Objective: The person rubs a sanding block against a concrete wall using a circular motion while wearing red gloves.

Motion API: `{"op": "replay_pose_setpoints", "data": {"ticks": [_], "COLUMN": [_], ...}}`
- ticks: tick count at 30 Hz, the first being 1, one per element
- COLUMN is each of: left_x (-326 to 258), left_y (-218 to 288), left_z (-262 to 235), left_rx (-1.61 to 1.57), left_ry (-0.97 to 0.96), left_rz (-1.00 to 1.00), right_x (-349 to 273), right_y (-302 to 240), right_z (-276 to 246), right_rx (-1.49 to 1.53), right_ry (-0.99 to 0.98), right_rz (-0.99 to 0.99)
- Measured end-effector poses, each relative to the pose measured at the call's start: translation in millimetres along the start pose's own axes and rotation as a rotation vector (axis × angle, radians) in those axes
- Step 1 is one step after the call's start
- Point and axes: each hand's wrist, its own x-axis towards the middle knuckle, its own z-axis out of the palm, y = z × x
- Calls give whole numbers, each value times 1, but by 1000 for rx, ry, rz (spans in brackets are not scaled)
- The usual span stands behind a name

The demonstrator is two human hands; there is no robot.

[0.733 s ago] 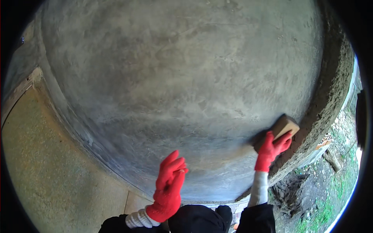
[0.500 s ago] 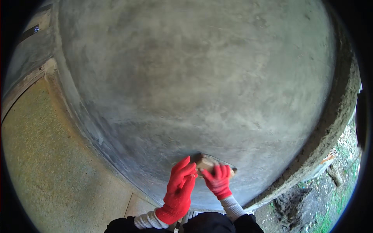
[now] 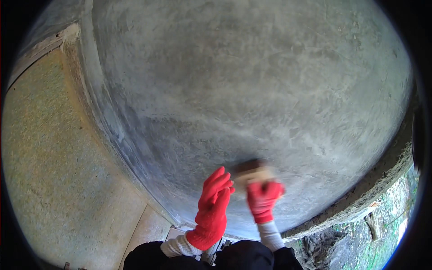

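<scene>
My right hand, in a red glove, is closed around what looks like a wide, flat brush with a tan wooden body and a dark far edge. Motion blurs both the brush and the fingers. The dark edge lies against the grey plastered wall. To the left of it my left hand, also red-gloved, is raised with its fingers stretched out and holds nothing. Whether its fingertips touch the plaster cannot be told.
A speckled yellow-brown surface borders the plaster on the left, behind a raised seam. A rough, unfinished edge runs down the right side. Beyond it lies ground with dark soil and green patches.
My right hand has turned the brush and moved it slightly right and farther up the wall. The left hand is a little higher, fingers still outstretched. The whole view has shifted.
</scene>
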Motion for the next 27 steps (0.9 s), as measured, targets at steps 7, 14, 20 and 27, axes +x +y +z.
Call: {"op": "replay_pose_setpoints", "data": {"ticks": [7, 14, 20, 27], "left_x": [17, 19, 12, -9], "left_y": [35, 48, 48, 73], "left_z": [-50, -71, -97, -180], "left_rx": [48, 21, 94, 295], "left_ry": [220, 335, 390, 528], "left_rz": [211, 338, 395, 467], "right_x": [35, 69, 37, 134], "right_y": [68, -8, -41, 11], "right_z": [-30, -16, -5, -50], "right_rx": [-108, -61, -12, -199], "right_ry": [336, 248, -96, 393], "right_rz": [281, 85, -294, 272]}}
